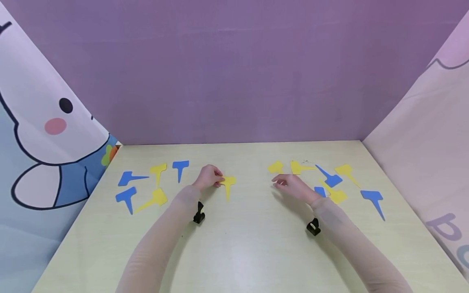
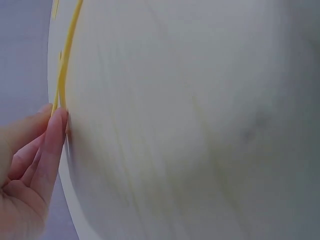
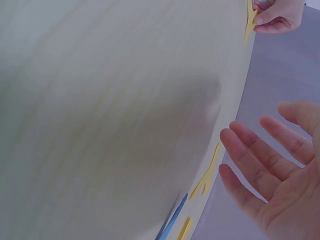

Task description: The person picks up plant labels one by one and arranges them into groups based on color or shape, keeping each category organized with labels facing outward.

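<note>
My left hand pinches one end of the head of a yellow T-shaped plant label over the middle of the table. Its pointed stem runs toward me. In the left wrist view the thumb and fingers hold the yellow label, seen nearly edge-on. My right hand hovers over the table with nothing in it. Spread, slightly bent fingers show in the right wrist view. Nearest to it lie a yellow label and a blue label, the latter partly hidden by the hand.
On the left lie blue labels and yellow labels. More blue labels and yellow labels are scattered on the right, some overlapping. Behind the pale table hangs a purple cloth. Each wrist carries a black camera mount.
</note>
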{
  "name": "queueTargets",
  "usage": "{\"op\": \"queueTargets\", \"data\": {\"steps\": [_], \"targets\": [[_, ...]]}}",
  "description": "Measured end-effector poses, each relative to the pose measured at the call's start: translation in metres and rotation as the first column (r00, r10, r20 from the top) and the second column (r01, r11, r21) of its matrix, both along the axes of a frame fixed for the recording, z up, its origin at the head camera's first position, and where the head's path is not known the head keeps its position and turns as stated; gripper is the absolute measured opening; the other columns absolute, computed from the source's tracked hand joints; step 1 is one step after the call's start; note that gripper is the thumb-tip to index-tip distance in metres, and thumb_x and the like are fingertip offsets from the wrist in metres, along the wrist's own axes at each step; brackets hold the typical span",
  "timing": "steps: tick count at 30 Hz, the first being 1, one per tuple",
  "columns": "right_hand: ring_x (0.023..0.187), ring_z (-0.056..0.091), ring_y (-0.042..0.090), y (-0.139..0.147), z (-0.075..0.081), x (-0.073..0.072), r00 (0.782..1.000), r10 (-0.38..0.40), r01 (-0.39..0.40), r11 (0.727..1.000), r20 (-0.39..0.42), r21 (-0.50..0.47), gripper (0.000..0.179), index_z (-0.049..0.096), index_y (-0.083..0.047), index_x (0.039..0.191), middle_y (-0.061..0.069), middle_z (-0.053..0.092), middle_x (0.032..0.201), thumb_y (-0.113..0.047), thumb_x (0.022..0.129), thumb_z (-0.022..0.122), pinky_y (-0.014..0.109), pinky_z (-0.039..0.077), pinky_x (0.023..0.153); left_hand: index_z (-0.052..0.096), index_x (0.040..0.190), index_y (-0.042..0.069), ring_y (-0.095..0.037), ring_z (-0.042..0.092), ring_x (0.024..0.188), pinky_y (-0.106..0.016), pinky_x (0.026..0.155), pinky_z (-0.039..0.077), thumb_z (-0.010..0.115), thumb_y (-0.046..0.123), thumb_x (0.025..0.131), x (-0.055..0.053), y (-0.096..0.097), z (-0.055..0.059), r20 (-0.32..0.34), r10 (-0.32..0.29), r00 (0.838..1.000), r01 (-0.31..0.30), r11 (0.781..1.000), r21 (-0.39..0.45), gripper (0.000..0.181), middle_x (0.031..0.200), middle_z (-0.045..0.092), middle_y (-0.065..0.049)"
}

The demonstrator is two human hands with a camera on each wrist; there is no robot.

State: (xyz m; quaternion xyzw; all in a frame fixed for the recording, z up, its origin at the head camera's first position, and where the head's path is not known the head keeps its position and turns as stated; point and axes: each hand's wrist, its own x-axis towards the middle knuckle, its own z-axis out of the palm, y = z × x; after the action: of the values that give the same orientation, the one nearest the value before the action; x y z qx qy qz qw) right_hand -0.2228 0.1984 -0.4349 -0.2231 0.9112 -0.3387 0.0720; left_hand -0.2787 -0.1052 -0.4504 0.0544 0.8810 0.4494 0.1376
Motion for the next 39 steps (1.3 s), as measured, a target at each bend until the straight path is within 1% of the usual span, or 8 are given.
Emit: {"op": "queueTargets", "data": {"steps": [6,12,17,20,25,28,33,39], "targets": [[0.086,0.058,0.02,-0.001,0.001,0.001,1.0,-0.007,0.007,1.0,0.02,0.006,0.026,0.06,0.002,0.108,0.01,0.063,0.096,-0.014,0.089,0.052,0.033,0.049,0.076,0.063,0.083,-0.004,-0.012,0.056,0.05,-0.021,0.049,0.048,0.068,0.005,0.075,0.001,0.002,0.0,-0.055,-0.004,0.998,-0.002,0.994,-0.109,0.013,0.075,0.063,-0.01],[0.086,0.058,0.021,0.001,0.005,0.002,1.0,-0.008,0.008,1.0,0.01,0.013,0.026,0.059,0.002,0.108,0.01,0.063,0.096,-0.015,0.089,0.052,0.033,0.049,0.076,0.063,0.085,0.002,-0.016,0.053,0.07,-0.026,0.063,0.045,0.068,0.017,0.077,0.004,0.003,0.008,-0.198,-0.061,0.978,-0.009,0.943,-0.333,0.018,0.081,0.059,-0.007],[0.086,0.059,0.022,0.002,0.008,0.003,1.0,-0.013,0.013,1.0,0.0,0.028,0.026,0.059,0.002,0.108,0.01,0.063,0.097,-0.015,0.089,0.052,0.034,0.049,0.076,0.063,0.098,0.002,-0.022,0.055,0.085,-0.033,0.075,0.047,0.064,0.02,0.081,0.013,0.004,0.021,-0.22,-0.153,0.963,0.057,0.92,-0.388,0.025,0.095,0.059,-0.009],[0.085,0.059,0.021,0.004,0.009,0.004,1.0,-0.015,0.015,0.999,0.004,0.038,0.027,0.059,0.002,0.108,0.01,0.063,0.096,-0.015,0.088,0.052,0.033,0.049,0.075,0.063,0.102,0.001,-0.023,0.056,0.091,-0.033,0.08,0.047,0.065,0.019,0.081,0.02,0.001,0.022,-0.253,-0.25,0.935,0.124,0.896,-0.426,0.028,0.101,0.06,-0.009],[0.084,0.059,0.021,0.008,0.009,0.005,1.0,-0.02,0.019,0.998,0.009,0.056,0.026,0.06,0.002,0.107,0.01,0.063,0.094,-0.015,0.088,0.053,0.032,0.049,0.073,0.062,0.103,-0.001,-0.025,0.057,0.097,-0.034,0.086,0.046,0.068,0.017,0.078,0.033,-0.002,0.017,-0.343,-0.388,0.855,0.198,0.858,-0.474,0.032,0.106,0.06,-0.013],[0.084,0.058,0.021,0.01,0.009,0.005,1.0,-0.021,0.021,0.998,0.006,0.063,0.026,0.06,0.002,0.107,0.01,0.063,0.094,-0.015,0.088,0.052,0.033,0.049,0.074,0.06,0.107,-0.001,-0.027,0.054,0.105,-0.035,0.091,0.042,0.067,0.019,0.078,0.039,-0.004,0.014,-0.349,-0.447,0.824,0.245,0.835,-0.492,0.036,0.114,0.057,-0.016],[0.083,0.058,0.022,0.014,0.01,0.005,1.0,-0.02,0.021,0.997,-0.009,0.07,0.026,0.06,0.003,0.106,0.01,0.063,0.092,-0.015,0.088,0.052,0.033,0.049,0.073,0.054,0.117,-0.001,-0.03,0.045,0.116,-0.039,0.098,0.035,0.067,0.026,0.078,0.045,-0.005,0.008,-0.315,-0.522,0.792,0.317,0.794,-0.519,0.049,0.127,0.047,-0.018],[0.081,0.058,0.021,0.017,0.01,0.004,1.0,-0.021,0.023,0.996,-0.017,0.081,0.026,0.06,0.003,0.105,0.01,0.063,0.09,-0.015,0.088,0.052,0.033,0.049,0.071,0.045,0.126,-0.001,-0.029,0.037,0.123,-0.04,0.102,0.029,0.061,0.039,0.081,0.047,-0.007,-0.001,-0.279,-0.6,0.75,0.34,0.711,-0.616,0.062,0.136,0.037,-0.017]]}}
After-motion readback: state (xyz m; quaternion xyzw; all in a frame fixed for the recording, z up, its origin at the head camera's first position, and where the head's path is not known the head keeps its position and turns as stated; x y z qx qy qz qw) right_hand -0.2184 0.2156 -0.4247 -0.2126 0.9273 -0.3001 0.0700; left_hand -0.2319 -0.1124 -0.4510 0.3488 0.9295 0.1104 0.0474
